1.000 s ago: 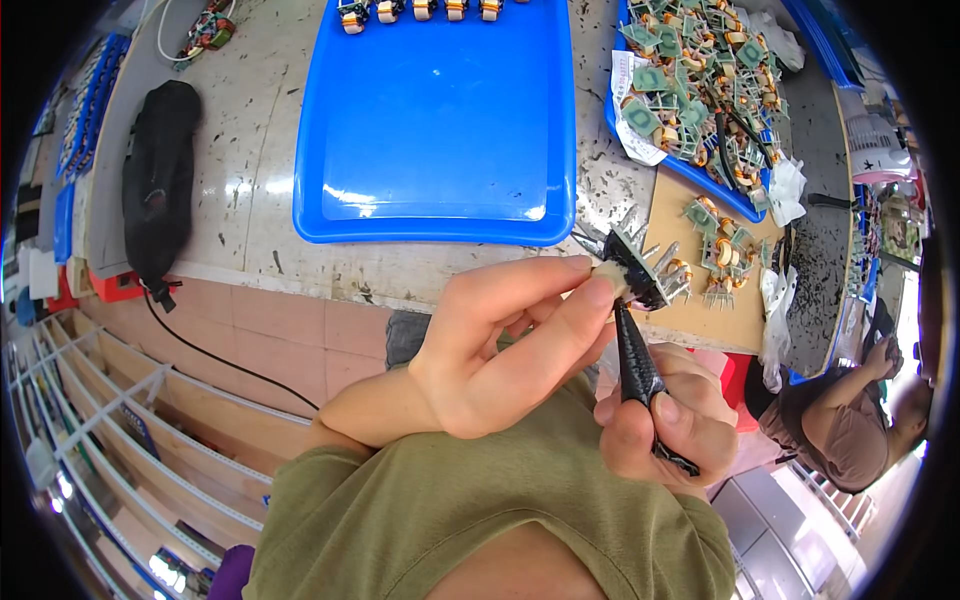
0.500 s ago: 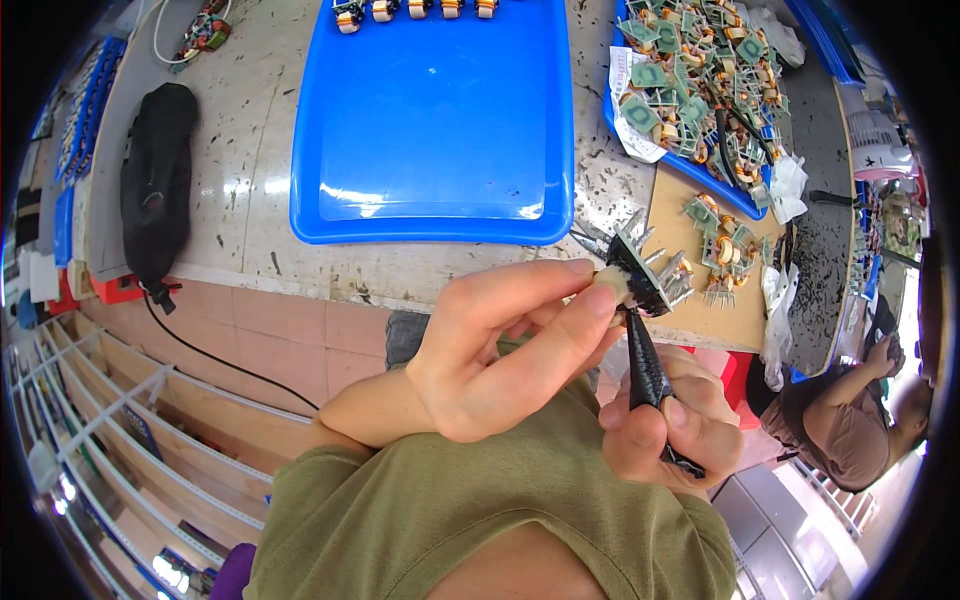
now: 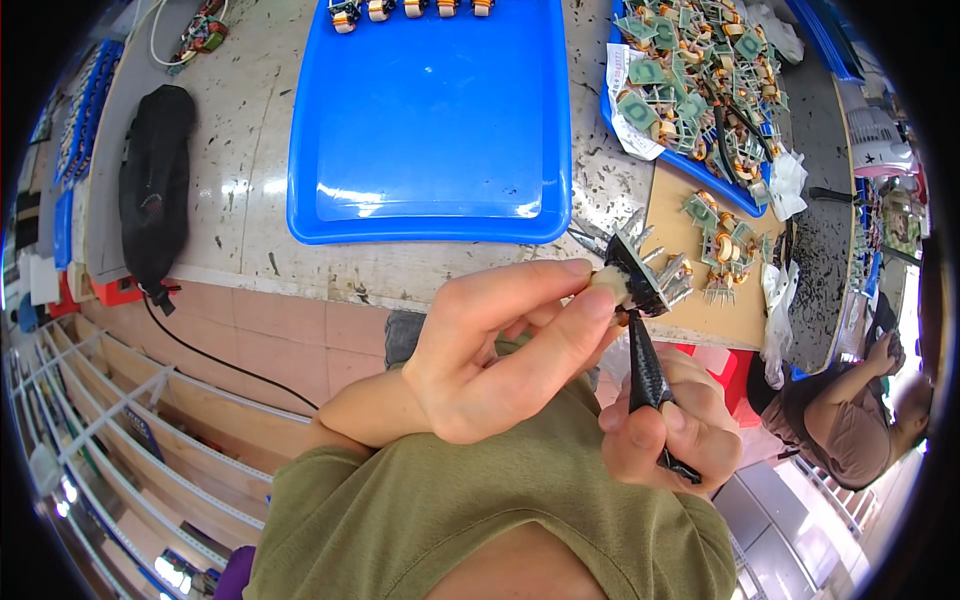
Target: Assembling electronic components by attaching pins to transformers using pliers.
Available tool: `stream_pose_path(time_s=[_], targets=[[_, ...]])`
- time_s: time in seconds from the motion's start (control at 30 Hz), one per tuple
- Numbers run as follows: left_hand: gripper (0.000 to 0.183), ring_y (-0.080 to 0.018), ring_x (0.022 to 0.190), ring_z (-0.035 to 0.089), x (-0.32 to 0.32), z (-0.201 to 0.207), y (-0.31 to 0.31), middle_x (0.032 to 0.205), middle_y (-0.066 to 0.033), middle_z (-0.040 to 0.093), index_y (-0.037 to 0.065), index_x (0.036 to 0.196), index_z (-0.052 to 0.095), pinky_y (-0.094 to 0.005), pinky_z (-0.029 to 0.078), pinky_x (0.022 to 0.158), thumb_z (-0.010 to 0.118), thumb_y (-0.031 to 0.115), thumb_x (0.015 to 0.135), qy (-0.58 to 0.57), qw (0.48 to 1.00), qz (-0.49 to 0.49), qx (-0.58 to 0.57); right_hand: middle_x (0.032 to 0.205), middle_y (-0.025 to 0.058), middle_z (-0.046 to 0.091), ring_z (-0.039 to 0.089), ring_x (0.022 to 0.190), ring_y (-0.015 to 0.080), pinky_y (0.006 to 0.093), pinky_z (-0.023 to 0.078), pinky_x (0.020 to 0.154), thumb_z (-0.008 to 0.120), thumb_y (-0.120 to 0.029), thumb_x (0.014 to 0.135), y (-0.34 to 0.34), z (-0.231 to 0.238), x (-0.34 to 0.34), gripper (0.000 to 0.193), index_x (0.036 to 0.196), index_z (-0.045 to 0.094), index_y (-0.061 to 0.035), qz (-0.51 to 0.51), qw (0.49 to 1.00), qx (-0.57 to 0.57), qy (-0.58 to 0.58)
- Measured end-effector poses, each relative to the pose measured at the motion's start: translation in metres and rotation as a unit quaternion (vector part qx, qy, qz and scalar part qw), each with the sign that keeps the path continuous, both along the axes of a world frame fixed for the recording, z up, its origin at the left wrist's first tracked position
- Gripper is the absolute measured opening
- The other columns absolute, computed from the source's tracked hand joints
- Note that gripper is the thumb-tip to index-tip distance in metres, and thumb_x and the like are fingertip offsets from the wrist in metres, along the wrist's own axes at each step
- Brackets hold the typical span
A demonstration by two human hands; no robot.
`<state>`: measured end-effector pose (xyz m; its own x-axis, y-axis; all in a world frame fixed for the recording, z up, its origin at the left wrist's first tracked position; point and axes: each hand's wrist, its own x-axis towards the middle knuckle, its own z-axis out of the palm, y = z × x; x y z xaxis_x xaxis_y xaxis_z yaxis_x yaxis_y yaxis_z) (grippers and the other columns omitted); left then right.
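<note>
My left hand (image 3: 510,345) pinches a small coil part (image 3: 635,280) between thumb and fingertips, over the near edge of the bench. The part has a black square base, and its pale body is mostly covered by my fingertips. My right hand (image 3: 680,425), closed below and to the right, grips black tapered tweezers (image 3: 650,380). Their narrow tip points up and meets the underside of the part or lies just beside it; exact contact is hard to make out. Behind the part, several silvery metal pieces (image 3: 675,278) lie on the bench.
A blue tray (image 3: 430,232) holds a row of coil parts at its far end. At the right, another blue tray (image 3: 705,180) is heaped with green-board coils (image 3: 690,80), with black-handled pliers on top. Loose coils (image 3: 728,245) lie on brown board. A black pouch (image 3: 158,180) lies left.
Both hands keep their grips and the part stays in place. The tweezers' tip has shifted only very slightly against it.
</note>
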<state>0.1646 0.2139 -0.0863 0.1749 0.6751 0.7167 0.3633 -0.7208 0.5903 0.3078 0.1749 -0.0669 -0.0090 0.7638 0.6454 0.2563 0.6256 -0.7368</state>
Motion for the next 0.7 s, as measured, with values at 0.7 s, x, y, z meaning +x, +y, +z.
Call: stream_pose_path(time_s=[0.7], targets=[[0.051,-0.0157,0.073,0.051,0.002,0.001,0.003,0.097,-0.0158,0.044,0.004,0.103,0.049,-0.02,0.044,0.057,0.073,0.002,0.059,-0.013,1.0,-0.004,-0.003,0.057,0.0071,0.048,0.048,0.046,0.0195,0.0304,0.045,0.045,0.069,0.0,0.059,0.002,0.005,-0.001,0.032,0.082,0.047,-0.001,0.018,1.0,-0.017,-0.017]])
